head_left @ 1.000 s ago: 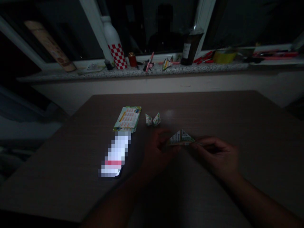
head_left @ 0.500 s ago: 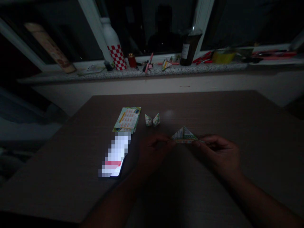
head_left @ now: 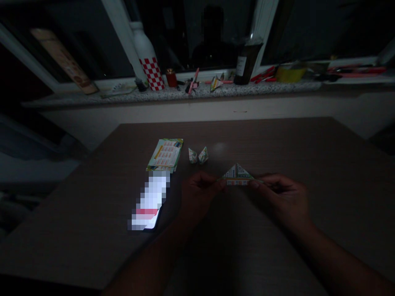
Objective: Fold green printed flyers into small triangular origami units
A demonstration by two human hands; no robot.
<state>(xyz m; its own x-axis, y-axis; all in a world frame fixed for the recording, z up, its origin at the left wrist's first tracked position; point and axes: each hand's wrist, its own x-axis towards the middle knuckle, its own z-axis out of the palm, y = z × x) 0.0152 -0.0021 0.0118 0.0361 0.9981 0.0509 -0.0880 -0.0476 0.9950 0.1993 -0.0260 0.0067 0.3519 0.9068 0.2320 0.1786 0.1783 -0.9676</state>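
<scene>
A printed paper (head_left: 237,172), folded into a triangle with a strip along its lower edge, is held between both hands above the table (head_left: 277,148). My left hand (head_left: 200,193) pinches its left corner, thumb on the strip. At the right corner, my right hand (head_left: 279,193) grips it between thumb and fingers. Two small folded paper pieces (head_left: 198,156) with pointed tips stand side by side beyond my left hand. To their left lies a stack of printed paper sheets (head_left: 166,153).
A lit phone (head_left: 149,201) lies left of my left hand, close to my forearm. Along the windowsill (head_left: 185,95) stand a white bottle with red checks (head_left: 151,65), a small red jar (head_left: 170,78), a dark pouch (head_left: 243,65) and several pens and small items.
The lower strip of the folded paper now faces up flatter, showing more of its print. My left thumb has come onto the strip, and the paper has shifted slightly left.
</scene>
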